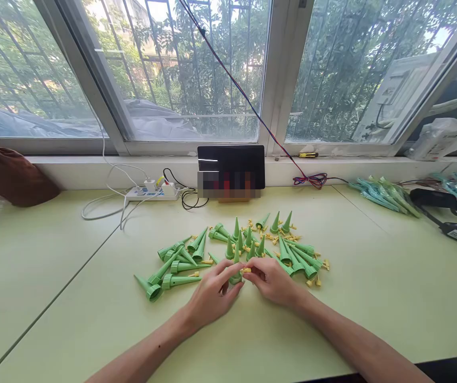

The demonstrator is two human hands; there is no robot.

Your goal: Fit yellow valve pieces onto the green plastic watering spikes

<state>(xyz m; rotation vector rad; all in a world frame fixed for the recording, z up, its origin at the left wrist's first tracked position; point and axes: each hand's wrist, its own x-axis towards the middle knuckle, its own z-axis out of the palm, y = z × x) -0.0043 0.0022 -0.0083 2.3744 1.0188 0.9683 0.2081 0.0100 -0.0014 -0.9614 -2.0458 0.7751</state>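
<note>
My left hand (212,293) is closed around the base of a green plastic watering spike (237,257), which stands point up. Against its side, my right hand (273,281) pinches a small yellow plastic valve (247,270). The fingertips of both hands nearly meet, so the contact between valve and spike is partly hidden. Beyond them several green spikes stand upright, among them one spike (275,222) at the back. More lie on their sides to the left, such as a spike (147,287), and in a heap of spikes (302,257) to the right. Loose yellow valves (318,277) are scattered among them.
Behind the spikes a dark tablet (232,159) leans on a stand. A power strip (153,193) with cables lies left of it, a brown bag (15,173) further left. Bundled wires (312,181), bagged blue-green pieces (383,196) and a black strap (447,213) occupy the right rear.
</note>
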